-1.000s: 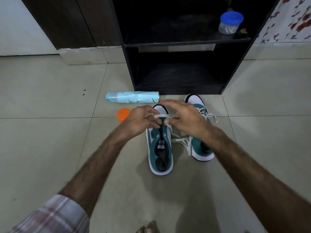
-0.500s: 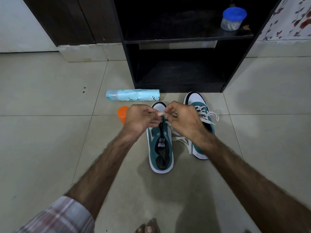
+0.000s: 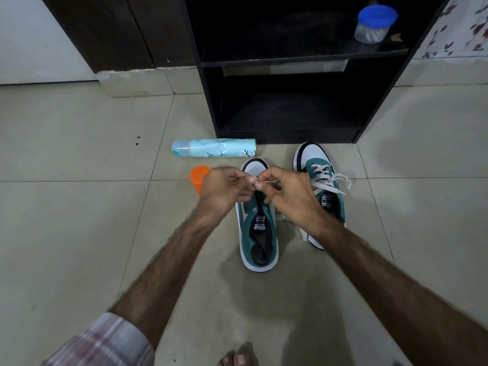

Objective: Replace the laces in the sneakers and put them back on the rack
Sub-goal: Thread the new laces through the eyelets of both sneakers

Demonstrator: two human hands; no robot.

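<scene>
both hands meet over the toe end of the near sneaker. the right hand pinches the tip of a white lace between thumb and forefinger, the other fingers curled under. the left hand is curled too, its fingertips pressed right up against that same lace tip; it looks like a pinch on the lace, though the contact spot is tiny.

the sneaker under them is teal with a white toe cap and white sole, standing flat on the floor, toe pointing at the rack. its eyelets show bare and the tongue lies open. just to its right stands the second sneaker, same colours, with white lace threaded and loose ends spilling off its right side. the right wrist covers its heel.

left of the hands, an orange cap peeks out, partly hidden by the left hand. beyond it a pale blue spray can lies on its side near the rack's foot. the rack is black and open-fronted; on its upper shelf sits a small clear jar with a blue lid.
</scene>
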